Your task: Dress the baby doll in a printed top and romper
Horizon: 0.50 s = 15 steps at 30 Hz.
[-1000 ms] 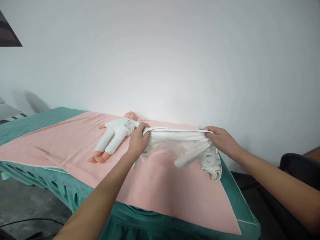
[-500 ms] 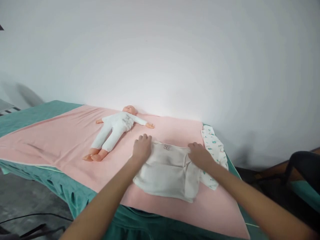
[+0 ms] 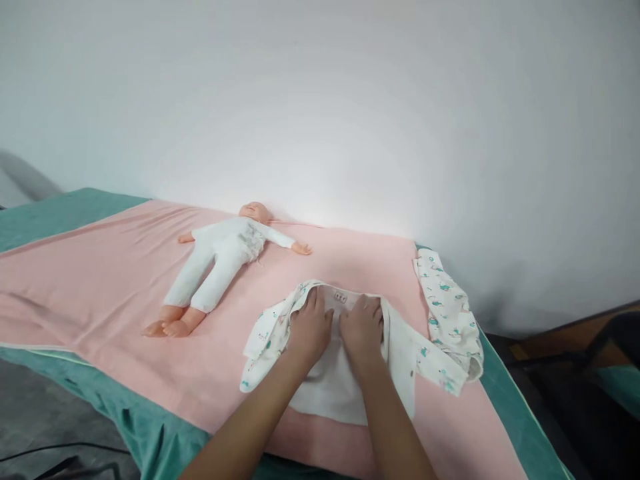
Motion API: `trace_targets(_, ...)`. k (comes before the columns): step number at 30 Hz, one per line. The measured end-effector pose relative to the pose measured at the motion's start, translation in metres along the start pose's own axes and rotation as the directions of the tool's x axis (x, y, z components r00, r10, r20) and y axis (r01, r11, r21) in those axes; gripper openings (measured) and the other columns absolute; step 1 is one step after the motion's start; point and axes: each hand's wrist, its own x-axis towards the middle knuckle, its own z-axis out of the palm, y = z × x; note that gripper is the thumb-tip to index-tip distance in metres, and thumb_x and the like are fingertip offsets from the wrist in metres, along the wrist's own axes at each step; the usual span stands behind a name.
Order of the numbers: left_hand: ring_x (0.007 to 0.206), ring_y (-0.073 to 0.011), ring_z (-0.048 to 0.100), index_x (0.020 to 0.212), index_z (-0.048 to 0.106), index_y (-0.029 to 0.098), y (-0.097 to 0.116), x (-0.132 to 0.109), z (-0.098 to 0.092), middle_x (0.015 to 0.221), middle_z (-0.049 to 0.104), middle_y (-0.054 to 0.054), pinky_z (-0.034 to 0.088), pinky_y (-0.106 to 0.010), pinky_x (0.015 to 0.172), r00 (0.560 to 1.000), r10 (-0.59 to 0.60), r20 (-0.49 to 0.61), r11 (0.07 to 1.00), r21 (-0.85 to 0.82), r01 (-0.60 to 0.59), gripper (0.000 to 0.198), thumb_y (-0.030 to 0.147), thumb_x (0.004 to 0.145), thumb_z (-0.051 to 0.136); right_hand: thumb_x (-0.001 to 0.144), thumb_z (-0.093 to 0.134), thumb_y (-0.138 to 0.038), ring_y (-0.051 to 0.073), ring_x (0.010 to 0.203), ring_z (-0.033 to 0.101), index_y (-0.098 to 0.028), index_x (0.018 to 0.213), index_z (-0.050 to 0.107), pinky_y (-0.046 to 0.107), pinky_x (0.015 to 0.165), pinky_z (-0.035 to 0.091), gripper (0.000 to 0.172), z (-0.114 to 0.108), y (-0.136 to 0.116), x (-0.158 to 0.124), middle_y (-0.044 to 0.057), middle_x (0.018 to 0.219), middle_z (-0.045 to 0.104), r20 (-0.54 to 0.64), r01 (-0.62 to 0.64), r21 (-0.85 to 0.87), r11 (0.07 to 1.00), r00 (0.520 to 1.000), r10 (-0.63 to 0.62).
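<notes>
A white baby shirt [image 3: 330,393] with small green prints lies spread on the pink sheet [image 3: 370,260], its front parted and the plain inside showing. Within the opening my left hand [image 3: 310,327] rests on the cloth near the neckline. Its fingers stretch toward the collar, thumb apart. Close beside it, my right hand [image 3: 363,327] presses on the inside at the right of the collar, fingers partly bent and thumb apart. The small neck label [image 3: 341,297] shows between the hands. A baby doll [image 3: 220,257] in white lies on its back farther left.
Printed white baby trousers [image 3: 453,310] lie at the right edge of the sheet, touching the shirt's sleeve. A green cover [image 3: 75,210] shows around the pink sheet. A white wall [image 3: 320,120] stands behind the bed, and a black cable [image 3: 65,445] runs along the floor at lower left.
My hands have moved inward from the shirt's two shoulders to its middle. The shirt's front has been spread open, so the printed outside and a sleeve at right now show.
</notes>
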Motion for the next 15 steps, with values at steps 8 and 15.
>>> trace_targets(8,0.138,-0.0249,0.036,0.152,0.011,0.019,-0.019,0.048,0.004,0.156,0.026,-0.010,0.047,-0.041,0.097,0.994,0.102,0.041,0.994,-0.033,-0.101,0.060,0.038,0.097,0.026,0.090,0.038,-0.036,0.035,0.141,0.019,-0.005,0.133,0.041,0.048,0.110,0.024,0.053,0.024,0.010,0.037,0.022,0.156,0.014,-0.250,0.137,0.173,0.975,0.964,-0.091)
trace_targets(15,0.137,-0.0267,0.036,0.150,0.023,0.024,-0.022,0.105,0.019,0.155,0.029,-0.004,0.035,-0.045,0.110,0.993,0.083,0.079,0.987,-0.143,-0.071,0.056,0.040,0.096,0.025,0.094,0.033,-0.036,0.036,0.141,0.021,0.000,0.136,0.039,0.051,0.111,0.023,0.056,0.047,0.025,0.101,0.028,0.148,0.030,-0.151,0.276,0.076,0.958,0.953,-0.263)
